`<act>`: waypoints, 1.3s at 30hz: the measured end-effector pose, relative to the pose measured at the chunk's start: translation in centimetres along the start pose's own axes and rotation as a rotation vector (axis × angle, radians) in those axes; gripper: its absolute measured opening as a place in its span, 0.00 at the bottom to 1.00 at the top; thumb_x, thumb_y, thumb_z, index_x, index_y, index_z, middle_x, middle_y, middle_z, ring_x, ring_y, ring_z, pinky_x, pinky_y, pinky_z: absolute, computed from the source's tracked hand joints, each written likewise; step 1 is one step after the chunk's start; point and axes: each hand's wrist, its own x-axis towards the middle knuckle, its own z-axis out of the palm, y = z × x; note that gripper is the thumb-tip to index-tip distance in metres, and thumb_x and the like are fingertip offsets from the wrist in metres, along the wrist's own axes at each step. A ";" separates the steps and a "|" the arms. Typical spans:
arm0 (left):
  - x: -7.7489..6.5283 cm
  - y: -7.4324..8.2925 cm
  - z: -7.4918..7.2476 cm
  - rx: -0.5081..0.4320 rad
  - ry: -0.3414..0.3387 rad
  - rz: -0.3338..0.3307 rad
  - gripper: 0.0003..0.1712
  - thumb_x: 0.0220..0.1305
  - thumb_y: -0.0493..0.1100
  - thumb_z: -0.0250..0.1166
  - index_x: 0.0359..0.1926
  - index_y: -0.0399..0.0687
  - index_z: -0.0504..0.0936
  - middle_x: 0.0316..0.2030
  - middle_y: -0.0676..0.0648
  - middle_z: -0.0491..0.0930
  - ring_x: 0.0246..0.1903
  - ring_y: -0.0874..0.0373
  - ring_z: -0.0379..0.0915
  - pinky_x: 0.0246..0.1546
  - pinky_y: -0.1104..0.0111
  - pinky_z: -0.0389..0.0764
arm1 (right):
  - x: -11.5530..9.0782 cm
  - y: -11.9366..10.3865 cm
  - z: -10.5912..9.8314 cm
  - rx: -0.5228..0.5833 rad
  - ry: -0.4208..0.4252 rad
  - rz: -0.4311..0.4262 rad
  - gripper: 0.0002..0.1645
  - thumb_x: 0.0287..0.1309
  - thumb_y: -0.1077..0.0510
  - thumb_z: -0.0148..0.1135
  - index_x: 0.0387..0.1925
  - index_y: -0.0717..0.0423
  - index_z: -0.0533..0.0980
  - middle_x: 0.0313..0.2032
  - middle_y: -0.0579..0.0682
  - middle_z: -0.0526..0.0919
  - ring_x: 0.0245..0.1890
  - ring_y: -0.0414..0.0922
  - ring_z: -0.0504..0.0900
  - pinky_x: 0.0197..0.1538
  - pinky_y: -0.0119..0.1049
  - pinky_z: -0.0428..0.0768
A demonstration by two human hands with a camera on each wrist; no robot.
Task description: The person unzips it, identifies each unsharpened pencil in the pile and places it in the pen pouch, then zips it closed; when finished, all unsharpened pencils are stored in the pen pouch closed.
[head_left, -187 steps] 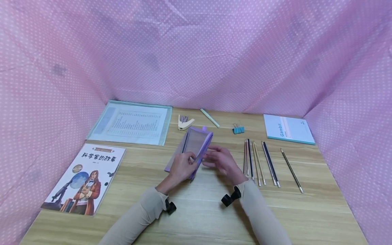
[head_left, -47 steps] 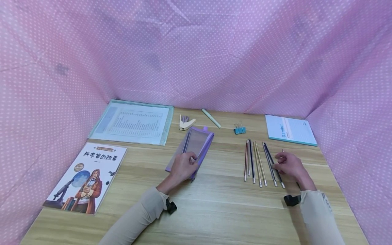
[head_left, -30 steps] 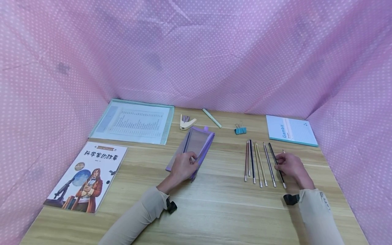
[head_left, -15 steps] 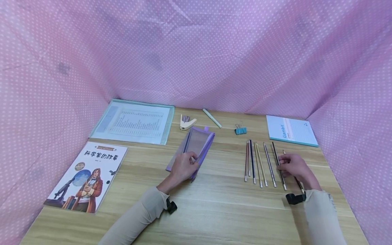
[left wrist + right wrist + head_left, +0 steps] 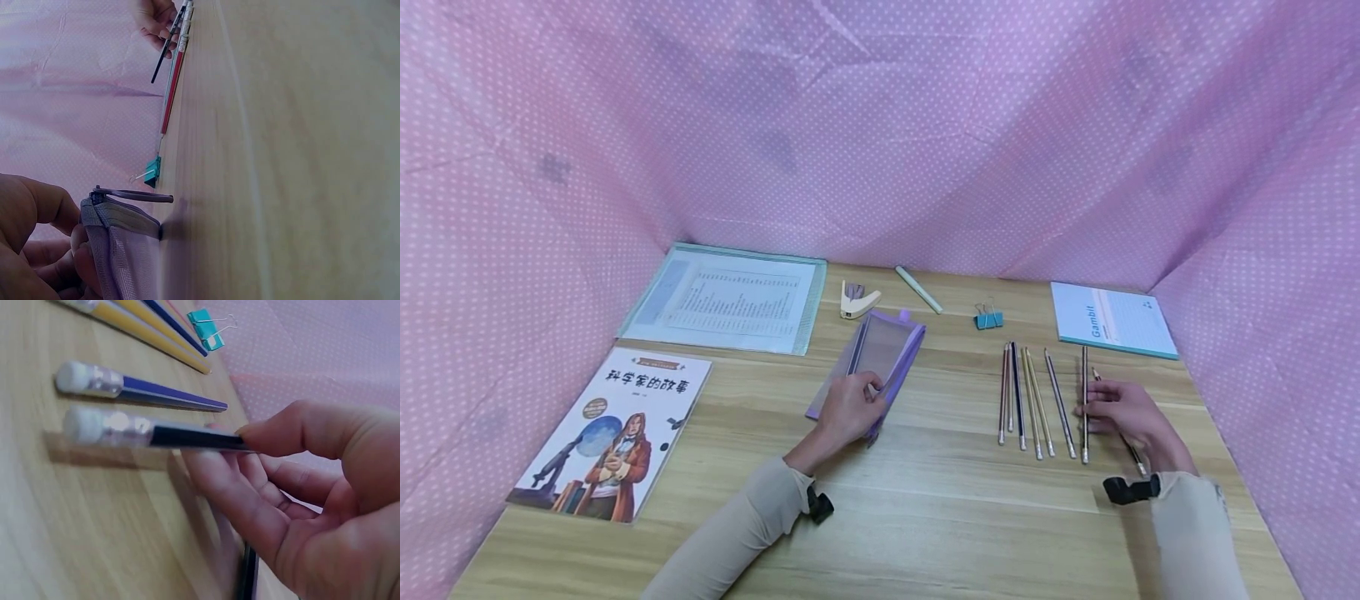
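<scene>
My left hand (image 5: 848, 410) grips the near end of a purple mesh pencil case (image 5: 886, 343) by its open zipper edge; the zipper pull (image 5: 134, 195) shows in the left wrist view. On the right, my right hand (image 5: 1129, 417) pinches a black pencil (image 5: 197, 438) between thumb and fingers. That pencil is slightly above the table, its white eraser end toward me. Another black pencil (image 5: 1133, 454) lies partly hidden under the right hand. A dark blue pencil (image 5: 1060, 404) lies just left of the held one.
Yellow pencils (image 5: 1033, 404), a navy pencil (image 5: 1018, 400) and red-brown ones (image 5: 1003, 400) lie further left. Behind are a teal binder clip (image 5: 988, 320), a pale green pen (image 5: 917, 289), a stapler (image 5: 859, 302) and a notebook (image 5: 1115, 321). A document folder (image 5: 730, 300) and book (image 5: 617, 433) lie left.
My right hand moved from the pencil case to the pencils, took the black pencil from beside the dark blue one, and shifted it right and up. The left hand stays on the pencil case.
</scene>
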 end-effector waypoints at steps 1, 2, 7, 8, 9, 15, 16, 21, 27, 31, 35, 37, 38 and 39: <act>0.0 0.0 0.0 0.000 0.001 0.001 0.04 0.52 0.32 0.64 0.30 0.40 0.84 0.12 0.50 0.78 0.08 0.70 0.64 0.08 0.75 0.67 | 0.0 0.2 -0.1 0.058 -0.023 -0.024 0.27 0.63 0.74 0.53 0.59 0.84 0.58 0.36 0.42 0.84 0.36 0.37 0.88 0.41 0.34 0.88; 0.0 0.0 0.0 -0.001 0.001 0.000 0.04 0.52 0.32 0.64 0.30 0.40 0.84 0.12 0.50 0.78 0.08 0.70 0.64 0.08 0.75 0.67 | 0.0 0.3 -0.2 0.111 -0.048 -0.049 0.24 0.63 0.75 0.52 0.58 0.82 0.60 0.37 0.43 0.84 0.37 0.38 0.88 0.42 0.35 0.88; 0.0 0.1 -0.1 -0.002 0.000 0.002 0.04 0.52 0.32 0.64 0.31 0.39 0.84 0.12 0.49 0.78 0.08 0.70 0.64 0.08 0.75 0.68 | -0.1 1.2 -0.8 0.367 -0.190 -0.173 0.18 0.65 0.77 0.47 0.52 0.63 0.71 0.43 0.47 0.87 0.42 0.43 0.89 0.45 0.37 0.88; 0.0 0.1 -0.1 0.000 0.000 0.002 0.04 0.52 0.32 0.64 0.31 0.39 0.84 0.13 0.49 0.78 0.08 0.70 0.64 0.08 0.75 0.68 | -0.1 1.4 -0.8 0.408 -0.220 -0.193 0.19 0.66 0.77 0.45 0.51 0.60 0.73 0.45 0.48 0.87 0.44 0.43 0.89 0.46 0.37 0.87; 0.0 0.1 -0.1 0.001 0.001 0.003 0.04 0.52 0.32 0.65 0.31 0.39 0.84 0.13 0.49 0.79 0.08 0.70 0.65 0.08 0.75 0.68 | -0.1 1.5 -0.8 0.447 -0.251 -0.211 0.22 0.66 0.78 0.43 0.51 0.57 0.74 0.47 0.47 0.87 0.45 0.43 0.89 0.48 0.37 0.87; 0.0 0.1 -0.1 0.009 -0.001 0.004 0.04 0.51 0.33 0.65 0.31 0.39 0.84 0.13 0.49 0.78 0.09 0.70 0.65 0.08 0.76 0.67 | -0.1 1.7 -0.4 0.620 -0.353 -0.220 0.25 0.69 0.77 0.37 0.53 0.59 0.76 0.50 0.52 0.86 0.50 0.46 0.87 0.54 0.38 0.85; 0.0 0.1 -0.1 0.010 -0.001 0.004 0.04 0.51 0.33 0.65 0.31 0.39 0.84 0.13 0.50 0.78 0.09 0.70 0.65 0.09 0.76 0.67 | -0.1 1.7 -0.3 0.638 -0.357 -0.212 0.25 0.69 0.77 0.37 0.53 0.60 0.76 0.50 0.53 0.87 0.50 0.46 0.87 0.54 0.38 0.85; 0.0 0.0 -0.1 0.010 0.001 0.005 0.04 0.51 0.33 0.65 0.30 0.40 0.84 0.13 0.49 0.78 0.09 0.69 0.65 0.09 0.76 0.67 | -0.1 1.7 -0.1 0.721 -0.371 -0.187 0.25 0.70 0.76 0.35 0.54 0.61 0.77 0.50 0.55 0.87 0.52 0.46 0.87 0.56 0.38 0.84; 0.0 0.0 -0.1 0.008 -0.001 0.003 0.04 0.51 0.33 0.65 0.31 0.40 0.84 0.13 0.50 0.78 0.10 0.69 0.65 0.09 0.76 0.66 | 0.1 2.1 0.1 0.816 -0.390 -0.197 0.26 0.71 0.77 0.33 0.57 0.63 0.76 0.52 0.58 0.85 0.53 0.49 0.86 0.58 0.38 0.83; 0.0 0.0 -0.1 0.013 -0.003 0.003 0.04 0.52 0.33 0.66 0.31 0.40 0.84 0.13 0.50 0.78 0.10 0.69 0.65 0.09 0.76 0.66 | 0.3 2.5 0.2 0.891 -0.471 -0.233 0.30 0.70 0.78 0.28 0.59 0.65 0.74 0.53 0.60 0.83 0.55 0.51 0.85 0.61 0.40 0.81; 0.0 0.1 -0.1 0.017 -0.003 0.000 0.04 0.51 0.33 0.66 0.31 0.40 0.84 0.12 0.50 0.78 0.10 0.69 0.65 0.09 0.76 0.66 | 0.4 2.7 0.3 0.915 -0.517 -0.257 0.31 0.69 0.79 0.26 0.60 0.66 0.73 0.54 0.61 0.83 0.56 0.52 0.84 0.61 0.41 0.81; 0.0 0.1 -0.1 0.016 -0.003 -0.004 0.04 0.51 0.33 0.66 0.31 0.40 0.84 0.12 0.50 0.77 0.10 0.69 0.65 0.09 0.76 0.66 | 0.5 2.6 0.3 0.921 -0.525 -0.262 0.32 0.69 0.79 0.26 0.61 0.66 0.73 0.54 0.61 0.83 0.56 0.52 0.84 0.61 0.41 0.81; 0.0 0.1 -0.1 0.014 -0.005 -0.006 0.05 0.51 0.33 0.66 0.31 0.40 0.84 0.12 0.50 0.77 0.09 0.69 0.65 0.09 0.76 0.66 | 0.5 2.6 0.3 0.924 -0.525 -0.264 0.32 0.69 0.79 0.26 0.60 0.66 0.73 0.54 0.62 0.83 0.56 0.52 0.84 0.61 0.41 0.81; 0.0 0.1 -0.1 0.013 -0.006 -0.007 0.05 0.51 0.33 0.66 0.31 0.40 0.84 0.12 0.50 0.77 0.09 0.69 0.65 0.09 0.76 0.66 | 0.5 2.6 0.3 0.925 -0.526 -0.265 0.32 0.69 0.79 0.26 0.61 0.65 0.73 0.54 0.62 0.83 0.56 0.53 0.84 0.61 0.41 0.81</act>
